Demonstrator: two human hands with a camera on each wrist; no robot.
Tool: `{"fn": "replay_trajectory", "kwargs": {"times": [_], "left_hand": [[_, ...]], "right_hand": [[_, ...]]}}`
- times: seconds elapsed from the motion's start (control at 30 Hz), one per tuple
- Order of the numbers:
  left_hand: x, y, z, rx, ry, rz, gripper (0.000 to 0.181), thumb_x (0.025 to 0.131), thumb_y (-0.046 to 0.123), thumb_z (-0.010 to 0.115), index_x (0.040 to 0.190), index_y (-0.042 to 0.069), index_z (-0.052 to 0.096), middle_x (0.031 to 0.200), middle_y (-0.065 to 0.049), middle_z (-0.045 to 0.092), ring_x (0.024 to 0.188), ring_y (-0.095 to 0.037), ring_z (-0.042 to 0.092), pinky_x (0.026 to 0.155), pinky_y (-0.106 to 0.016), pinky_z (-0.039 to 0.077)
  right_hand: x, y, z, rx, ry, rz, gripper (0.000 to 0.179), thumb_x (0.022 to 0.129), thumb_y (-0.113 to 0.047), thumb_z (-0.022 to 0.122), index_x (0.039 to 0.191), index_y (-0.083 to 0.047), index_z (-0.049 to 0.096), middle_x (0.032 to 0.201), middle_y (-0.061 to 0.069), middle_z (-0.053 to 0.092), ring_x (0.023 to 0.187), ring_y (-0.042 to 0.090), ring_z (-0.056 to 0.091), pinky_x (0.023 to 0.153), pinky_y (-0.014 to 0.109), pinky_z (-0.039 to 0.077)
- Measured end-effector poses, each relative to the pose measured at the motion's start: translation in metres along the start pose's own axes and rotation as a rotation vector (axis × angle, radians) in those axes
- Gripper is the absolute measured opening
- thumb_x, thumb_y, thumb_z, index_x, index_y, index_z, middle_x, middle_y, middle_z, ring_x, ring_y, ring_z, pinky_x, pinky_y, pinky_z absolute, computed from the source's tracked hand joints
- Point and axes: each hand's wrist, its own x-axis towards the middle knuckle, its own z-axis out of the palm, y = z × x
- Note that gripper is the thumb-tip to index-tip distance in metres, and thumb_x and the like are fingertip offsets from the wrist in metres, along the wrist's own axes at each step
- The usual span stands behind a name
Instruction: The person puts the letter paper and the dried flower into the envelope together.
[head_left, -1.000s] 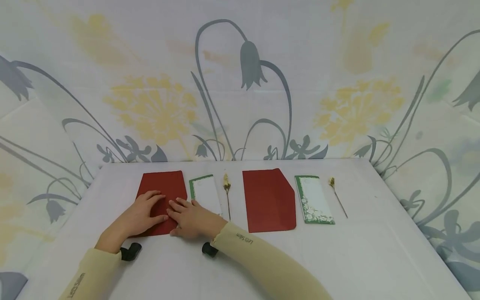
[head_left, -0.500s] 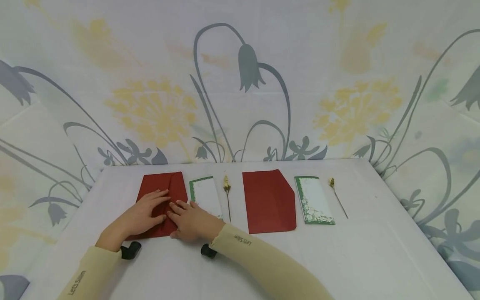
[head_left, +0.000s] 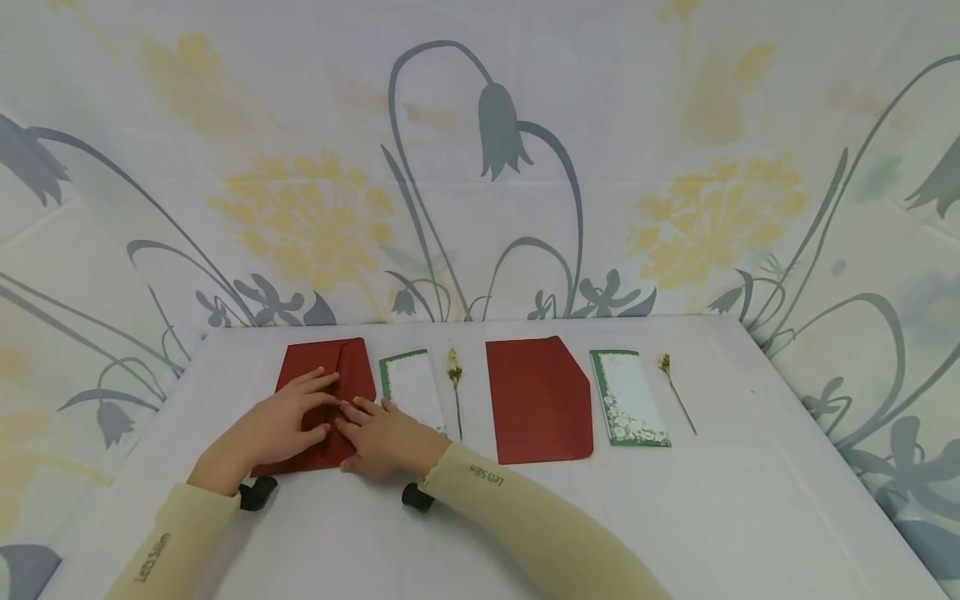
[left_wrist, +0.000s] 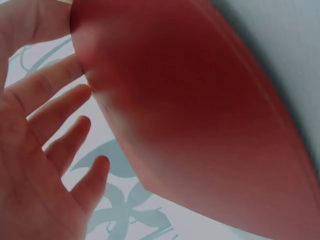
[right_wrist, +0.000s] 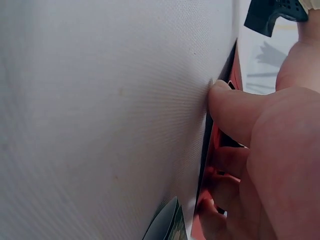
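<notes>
In the head view a red paper envelope [head_left: 307, 358] lies at the left of the table, a raised edge running across it. Against this envelope lie the slightly spread fingers of my left hand [head_left: 281, 427]. The left wrist view has the envelope [left_wrist: 200, 110] bowed up, thumb and forefinger ends hidden behind its edge. My right hand [head_left: 386, 439] rests on the right part of the same envelope, fingers extended. In the right wrist view the right thumb [right_wrist: 240, 110] touches the white cloth beside the envelope's edge.
Right of the hands lie a green-bordered card [head_left: 411, 383], a dried flower stem [head_left: 454, 375] and a second red envelope [head_left: 536, 404]. Further right are another bordered card [head_left: 626, 392] and dried flower [head_left: 666, 371]. A patterned cloth wall [head_left: 480, 250] stands behind the table.
The left envelope looked flat a second ago; a raised edge now shows across it. My left hand has shifted slightly up and right, while the right hand stays in place.
</notes>
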Motion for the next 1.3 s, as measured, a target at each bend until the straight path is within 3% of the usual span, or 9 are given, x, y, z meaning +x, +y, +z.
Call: {"fn": "replay_trajectory", "kwargs": {"times": [0.2, 0.4, 0.7, 0.87, 1.0, 1.1, 1.3], "left_hand": [[0.002, 0.001, -0.003, -0.007, -0.001, 0.016, 0.015, 0.083, 0.011, 0.073, 0.098, 0.012, 0.070, 0.146, -0.020, 0.049, 0.141, -0.044, 0.031, 0.103, -0.059, 0.040], [0.005, -0.005, 0.000, -0.008, 0.008, 0.032, 0.014, 0.084, 0.013, 0.076, 0.088, 0.021, 0.065, 0.137, -0.016, 0.058, 0.131, -0.039, 0.042, 0.096, -0.056, 0.047], [0.016, -0.013, 0.002, 0.124, 0.097, 0.125, 0.008, 0.084, 0.016, 0.079, 0.083, 0.017, 0.071, 0.116, -0.008, 0.062, 0.114, -0.030, 0.047, 0.089, -0.049, 0.053], [0.016, -0.013, 0.001, 0.083, 0.106, 0.055, 0.015, 0.084, 0.020, 0.079, 0.084, 0.020, 0.064, 0.136, -0.020, 0.049, 0.124, -0.044, 0.040, 0.084, -0.058, 0.052], [0.014, -0.013, 0.003, 0.015, 0.070, 0.005, 0.016, 0.085, 0.022, 0.078, 0.091, 0.020, 0.063, 0.143, -0.028, 0.044, 0.124, -0.053, 0.045, 0.090, -0.065, 0.047], [0.013, -0.012, 0.004, -0.022, 0.056, -0.005, 0.017, 0.086, 0.019, 0.077, 0.093, 0.019, 0.061, 0.142, -0.030, 0.046, 0.122, -0.051, 0.050, 0.094, -0.064, 0.045], [0.011, -0.010, 0.004, -0.068, 0.044, -0.013, 0.021, 0.083, 0.016, 0.077, 0.090, 0.019, 0.058, 0.142, -0.030, 0.045, 0.124, -0.051, 0.048, 0.095, -0.063, 0.045]], "right_hand": [[0.000, 0.000, -0.001, -0.007, -0.014, -0.002, 0.069, 0.099, -0.060, 0.044, 0.158, -0.028, 0.026, 0.165, -0.010, 0.013, 0.151, 0.011, 0.009, 0.119, 0.036, 0.019], [-0.001, 0.000, 0.001, -0.015, -0.023, -0.007, 0.069, 0.100, -0.060, 0.044, 0.158, -0.029, 0.025, 0.165, -0.009, 0.013, 0.151, 0.011, 0.009, 0.119, 0.036, 0.019], [-0.003, 0.000, 0.000, 0.021, -0.014, -0.007, 0.069, 0.100, -0.060, 0.043, 0.158, -0.029, 0.024, 0.165, -0.011, 0.010, 0.151, 0.009, 0.006, 0.119, 0.035, 0.017], [-0.002, 0.001, 0.000, 0.009, -0.013, 0.005, 0.070, 0.100, -0.061, 0.043, 0.158, -0.030, 0.022, 0.165, -0.012, 0.010, 0.151, 0.009, 0.006, 0.119, 0.036, 0.016], [-0.003, 0.001, -0.001, 0.001, -0.014, 0.009, 0.070, 0.100, -0.061, 0.042, 0.158, -0.030, 0.022, 0.165, -0.011, 0.011, 0.151, 0.010, 0.007, 0.120, 0.036, 0.015], [-0.005, 0.001, -0.001, 0.005, -0.017, 0.009, 0.069, 0.100, -0.062, 0.041, 0.158, -0.028, 0.025, 0.165, -0.010, 0.012, 0.151, 0.010, 0.008, 0.120, 0.037, 0.015], [-0.006, 0.001, 0.001, 0.006, 0.019, -0.005, 0.067, 0.100, -0.062, 0.040, 0.156, -0.026, 0.031, 0.164, -0.008, 0.018, 0.150, 0.011, 0.013, 0.120, 0.039, 0.016]]}}
